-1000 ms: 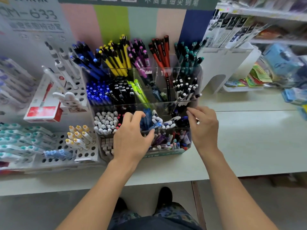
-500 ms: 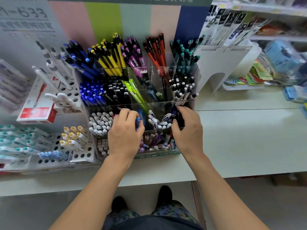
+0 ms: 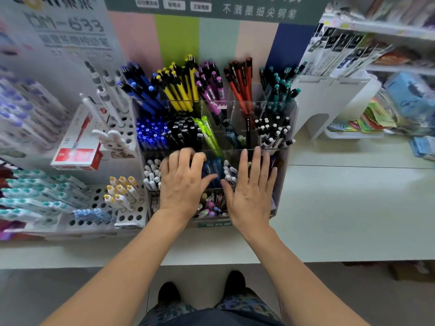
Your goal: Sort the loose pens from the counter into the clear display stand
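Pretty cramped past the fingertips: the clear display stand [image 3: 288, 128] is stuffed with upright pens [image 3: 181, 135]. Left of the fingers, a white peg rack [image 3: 127, 208] crowds in. Right side, bare counter [image 3: 353, 208].

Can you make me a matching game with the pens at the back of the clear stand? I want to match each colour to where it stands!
Things:
1. yellow pens
2. red pens
3. teal pens
4. dark blue pens

Places in the back row:
A. far right
B. far left
C. second from left
D. second from right

Pairs: 1-C, 2-D, 3-A, 4-B
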Demonstrator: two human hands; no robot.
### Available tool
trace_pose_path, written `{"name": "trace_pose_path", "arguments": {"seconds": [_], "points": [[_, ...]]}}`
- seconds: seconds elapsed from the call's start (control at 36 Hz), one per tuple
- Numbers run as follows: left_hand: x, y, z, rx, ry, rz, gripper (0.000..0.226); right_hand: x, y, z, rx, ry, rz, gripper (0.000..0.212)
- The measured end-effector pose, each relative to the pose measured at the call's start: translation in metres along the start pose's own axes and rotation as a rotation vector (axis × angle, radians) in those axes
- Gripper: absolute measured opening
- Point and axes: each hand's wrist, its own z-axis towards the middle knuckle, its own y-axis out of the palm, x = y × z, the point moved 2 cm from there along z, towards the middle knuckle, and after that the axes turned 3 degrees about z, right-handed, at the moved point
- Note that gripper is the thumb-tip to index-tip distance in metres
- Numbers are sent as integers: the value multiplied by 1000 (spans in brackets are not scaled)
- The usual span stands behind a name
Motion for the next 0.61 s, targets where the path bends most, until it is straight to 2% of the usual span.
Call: {"name": "trace_pose_path", "arguments": {"seconds": [0.22, 0.31, 0.47, 0.61], "points": [[-36, -17, -33, -30, 53, -28, 50, -15, 3, 19, 23, -28, -61, 80], [-46, -15, -41, -108, 23, -46, 52, -18, -1, 14, 47, 5, -27, 80], [-51, -7, -45, -213, -10, -123, 54, -29, -22, 1, 108, 19, 140, 73], [-49, -17, -41, -221, -25, -158, 53, -34, -39, 0, 131, 53, 441, 46]]}}
